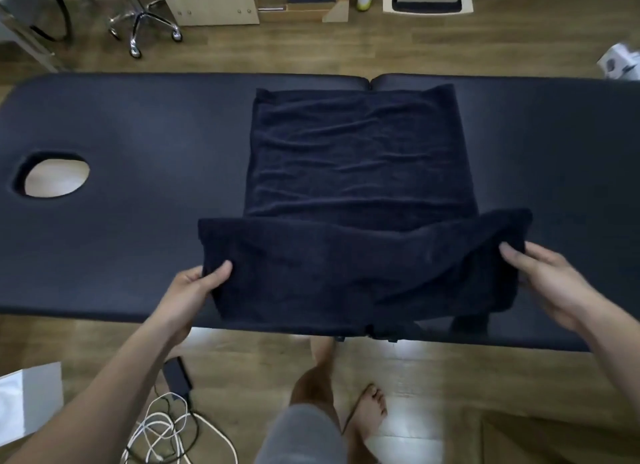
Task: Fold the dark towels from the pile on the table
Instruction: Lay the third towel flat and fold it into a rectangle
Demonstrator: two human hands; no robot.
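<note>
A dark navy towel [356,172] lies spread across the middle of the black padded table [138,134], reaching from the far edge to the near edge. Its near end is lifted off the table and held up between my hands. My left hand [194,287] pinches the left near corner, thumb on top. My right hand [550,280] grips the right near corner, thumb over the cloth. The lifted part sags in the middle and hides the table's near edge. No pile of other towels is in view.
The table has an oval face hole [55,178] at its left end. On the wooden floor near my feet lie a black adapter [176,377] and tangled white cables [166,432]. A wheeled chair [145,23] and boxes stand beyond the table.
</note>
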